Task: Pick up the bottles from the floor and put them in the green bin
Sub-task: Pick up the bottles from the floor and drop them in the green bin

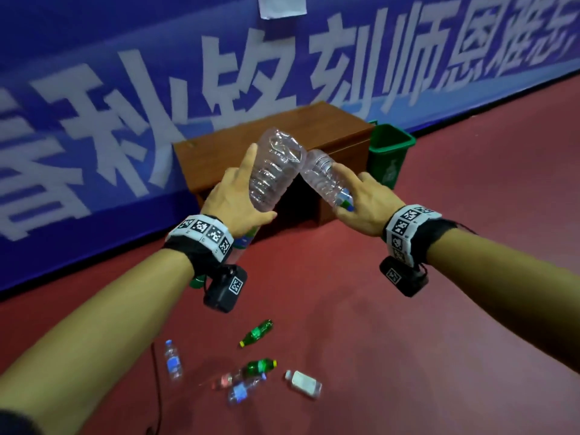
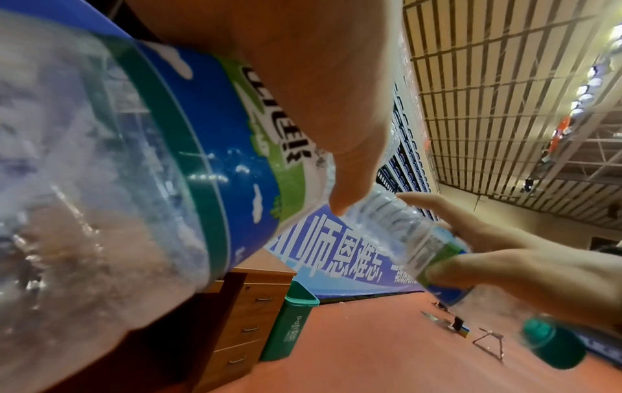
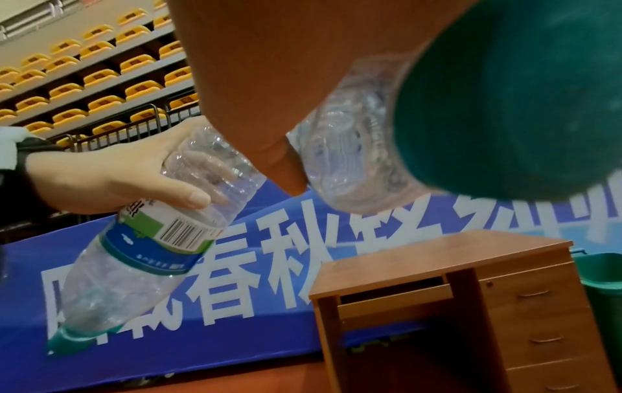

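My left hand (image 1: 238, 196) grips a large clear plastic bottle (image 1: 276, 167) with a blue and green label (image 2: 215, 149), base up, green cap pointing down. My right hand (image 1: 364, 202) holds a smaller clear bottle (image 1: 326, 180) near its labelled neck, its green cap (image 3: 518, 101) close to the wrist camera. Both bottles are raised in front of me, their bases almost touching. The green bin (image 1: 389, 152) stands on the floor beyond them, right of a wooden desk (image 1: 282, 136). Several more bottles lie on the red floor below, among them two green ones (image 1: 257, 332) (image 1: 260, 365) and a clear flat one (image 1: 303, 383).
A blue banner wall (image 1: 125, 120) with white lettering runs behind the desk and bin. The red floor (image 1: 439, 340) stretches to the right. A dark cable (image 1: 157, 387) lies on the floor at lower left. Yellow stadium seats (image 3: 84, 79) rise behind the banner.
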`<state>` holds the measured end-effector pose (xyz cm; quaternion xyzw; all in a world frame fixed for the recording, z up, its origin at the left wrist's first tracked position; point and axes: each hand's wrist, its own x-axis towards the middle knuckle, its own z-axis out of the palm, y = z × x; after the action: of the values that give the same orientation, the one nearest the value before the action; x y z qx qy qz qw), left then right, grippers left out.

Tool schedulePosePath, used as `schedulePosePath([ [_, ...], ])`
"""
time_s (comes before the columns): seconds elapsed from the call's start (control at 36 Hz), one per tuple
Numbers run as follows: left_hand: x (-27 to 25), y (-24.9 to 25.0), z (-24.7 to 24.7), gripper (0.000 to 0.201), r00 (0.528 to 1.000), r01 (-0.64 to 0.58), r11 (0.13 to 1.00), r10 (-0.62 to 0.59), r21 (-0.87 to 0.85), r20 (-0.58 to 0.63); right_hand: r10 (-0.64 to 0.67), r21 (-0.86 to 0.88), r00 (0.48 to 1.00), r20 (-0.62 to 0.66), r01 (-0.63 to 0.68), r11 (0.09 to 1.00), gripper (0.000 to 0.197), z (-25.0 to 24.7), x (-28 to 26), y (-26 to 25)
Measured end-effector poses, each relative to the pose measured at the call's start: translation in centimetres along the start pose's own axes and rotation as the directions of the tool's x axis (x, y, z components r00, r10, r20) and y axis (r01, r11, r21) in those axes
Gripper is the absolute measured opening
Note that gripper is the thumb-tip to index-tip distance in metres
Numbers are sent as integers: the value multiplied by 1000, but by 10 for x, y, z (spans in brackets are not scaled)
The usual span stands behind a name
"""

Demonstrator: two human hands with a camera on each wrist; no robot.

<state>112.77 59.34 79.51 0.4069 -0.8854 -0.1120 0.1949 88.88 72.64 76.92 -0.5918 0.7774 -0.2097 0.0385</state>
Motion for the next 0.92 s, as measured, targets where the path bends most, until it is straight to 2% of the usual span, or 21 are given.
schedulePosePath([
  [0.28, 23, -3, -14, 127, 998, -6, 975, 19, 222, -57, -37, -141, 991, -129, 19, 990, 75, -33, 7, 2],
  [0.53, 68, -44, -3, 113, 998, -22, 900, 44, 436, -42, -164, -324, 971, -173, 101, 941, 74, -27, 65, -10],
  [0.69, 128, -70, 9, 112, 979, -191, 696, 187, 693, 82, -195, -425, 969, -151, 115, 898, 77, -19, 117, -12],
  [0.92, 191, -85, 68, 109, 951, -307, 694, 199, 651, 236, -185, -505, 980, -71, 125, 854, 75, 16, 164, 28],
])
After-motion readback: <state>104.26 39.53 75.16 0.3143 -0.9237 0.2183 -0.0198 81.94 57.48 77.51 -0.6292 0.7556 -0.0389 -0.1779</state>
